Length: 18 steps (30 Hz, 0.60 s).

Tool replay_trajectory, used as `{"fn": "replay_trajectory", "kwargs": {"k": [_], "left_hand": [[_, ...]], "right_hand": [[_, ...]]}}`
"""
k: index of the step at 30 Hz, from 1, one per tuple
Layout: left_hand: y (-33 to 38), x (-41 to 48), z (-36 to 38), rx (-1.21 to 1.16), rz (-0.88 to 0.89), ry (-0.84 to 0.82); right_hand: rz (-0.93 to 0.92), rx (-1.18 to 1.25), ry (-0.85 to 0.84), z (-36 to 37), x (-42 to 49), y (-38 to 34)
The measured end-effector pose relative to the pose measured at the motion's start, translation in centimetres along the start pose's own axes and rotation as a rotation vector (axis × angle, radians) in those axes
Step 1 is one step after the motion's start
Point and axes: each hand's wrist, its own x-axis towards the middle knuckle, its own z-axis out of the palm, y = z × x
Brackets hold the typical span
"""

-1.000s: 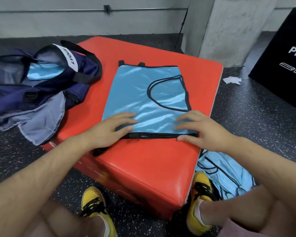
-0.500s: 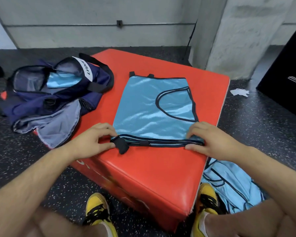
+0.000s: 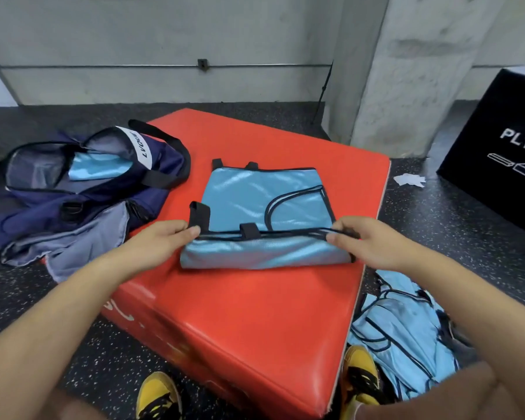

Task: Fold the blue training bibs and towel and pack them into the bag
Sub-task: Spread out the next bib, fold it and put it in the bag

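Note:
A shiny blue training bib (image 3: 255, 198) with black trim lies on the red padded box (image 3: 255, 313). Its near edge is lifted and turned over away from me, forming a fold. My left hand (image 3: 161, 241) pinches that edge at its left corner, by a black strap. My right hand (image 3: 361, 241) pinches the same edge at the right corner. The navy bag (image 3: 82, 183) lies open at the left, half on the box, with blue fabric showing inside it. A heap of more blue bibs (image 3: 400, 331) lies on the floor at the right of the box.
A grey cloth (image 3: 70, 250) spreads below the bag over the box's left edge. A black plyo box (image 3: 503, 153) stands at the right, a white scrap (image 3: 409, 178) on the dark speckled floor near it. A concrete pillar (image 3: 406, 71) and wall are behind. My yellow shoes (image 3: 361, 377) are below.
Both hands went from pressing flat on the bib to pinching its near edge, and have lifted that edge and carried it away from me over the bib. The camera tilted up.

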Motion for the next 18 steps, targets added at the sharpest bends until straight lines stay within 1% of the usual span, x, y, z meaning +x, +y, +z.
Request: {"fn": "replay_trajectory", "kwargs": {"k": [2,4,5,7,8,10,12,14,16,18], "left_hand": [[0.3,2.0,0.5,-0.003,-0.061,0.107],[0.4,3.5,1.3,-0.015,-0.138,0.210],[0.4,4.1,1.7,-0.016,-0.169,0.238],[0.2,4.8,2.3,0.004,-0.219,0.233],[0.1,4.8,2.5,0.002,-0.226,0.218],[-0.7,4.9,2.7,-0.131,-0.238,0.193],[-1.2,4.6,2.9,-0.212,-0.206,0.219],[-1.1,4.2,3.1,-0.162,-0.158,0.271],[-0.9,3.9,3.1,-0.116,-0.075,0.298],[-0.5,3.3,2.9,-0.103,-0.016,0.283]], "right_hand": [[0.072,0.063,0.140,0.2,1.8,0.8],[0.212,0.183,0.202,0.7,2.9,2.0],[0.272,0.250,0.184,0.9,3.1,2.6],[0.300,0.341,0.118,1.2,3.1,3.2],[0.283,0.357,0.097,1.1,3.0,3.2],[0.222,0.328,0.085,1.2,2.8,3.1],[0.171,0.216,0.099,1.3,2.7,3.0],[0.171,0.122,0.119,1.6,2.8,2.9],[0.184,0.117,0.121,1.6,2.8,2.5],[0.189,0.109,0.130,1.5,2.7,2.1]]}}
